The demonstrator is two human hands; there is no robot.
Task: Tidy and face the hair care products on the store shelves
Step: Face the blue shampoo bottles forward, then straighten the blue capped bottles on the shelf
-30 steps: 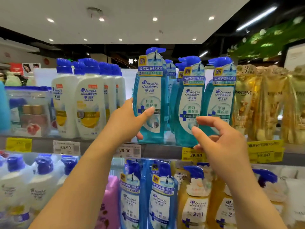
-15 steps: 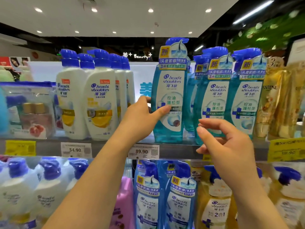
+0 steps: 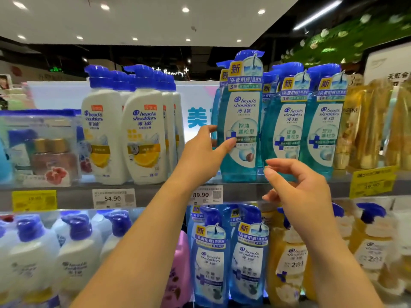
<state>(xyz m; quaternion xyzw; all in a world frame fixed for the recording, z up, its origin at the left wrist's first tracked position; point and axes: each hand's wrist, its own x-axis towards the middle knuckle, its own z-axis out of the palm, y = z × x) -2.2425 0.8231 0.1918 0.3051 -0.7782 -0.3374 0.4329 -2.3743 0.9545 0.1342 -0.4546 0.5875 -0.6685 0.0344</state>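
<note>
A teal pump shampoo bottle (image 3: 241, 116) stands upright at the front of the upper shelf (image 3: 155, 192), label facing me. My left hand (image 3: 205, 152) grips its left side, thumb across the label and fingers behind. Two more teal bottles (image 3: 289, 121) (image 3: 324, 121) stand to its right in a row. My right hand (image 3: 298, 185) hovers in front of them with fingers loosely curled, holding nothing and touching no bottle.
White lemon shampoo bottles (image 3: 142, 134) stand left of a gap on the upper shelf, with a clear gift pack (image 3: 40, 147) further left and gold bottles (image 3: 367, 125) at the right. The lower shelf holds white, pink, blue (image 3: 249, 258) and yellow bottles. Price tags (image 3: 113, 197) line the shelf edge.
The view has shifted left, so the shelf sits further right. My left hand keeps its grip on the teal bottle. My right hand has drawn back slightly from the neighbouring bottles.
</note>
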